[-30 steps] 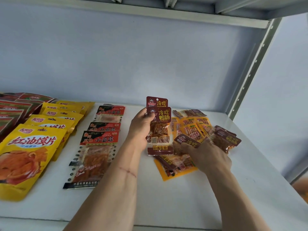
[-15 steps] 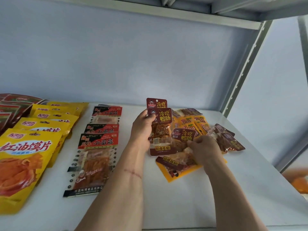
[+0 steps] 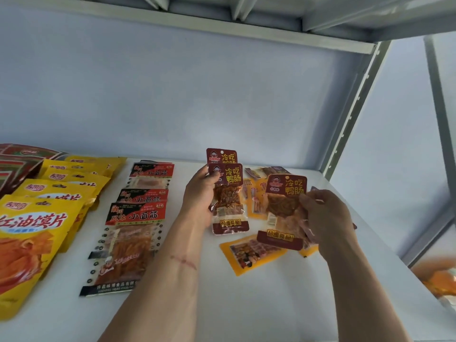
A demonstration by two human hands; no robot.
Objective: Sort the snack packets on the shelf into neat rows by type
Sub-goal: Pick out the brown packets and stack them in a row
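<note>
My left hand (image 3: 201, 193) grips two dark red duck-gut packets (image 3: 229, 201) stacked upright above the white shelf (image 3: 246, 304). My right hand (image 3: 325, 218) holds a third dark red packet (image 3: 283, 211) of the same kind, lifted and facing me, just right of the stack. Under and behind it lies a loose heap of small yellow packets (image 3: 249, 255), partly hidden. A row of red-and-black gluten-strip packets (image 3: 134, 230) lies left of my left arm. Large yellow bags (image 3: 32, 230) form a row further left.
Red-green bags (image 3: 17, 164) lie at the far left back. The shelf's metal upright (image 3: 357, 104) stands at the right rear and the upper shelf edge (image 3: 197, 23) runs overhead. Orange packets (image 3: 439, 280) show blurred beyond the right edge.
My right hand picked a dark red packet out of the heap, raised it and turned it upright. My left hand kept its stack nearly still.
</note>
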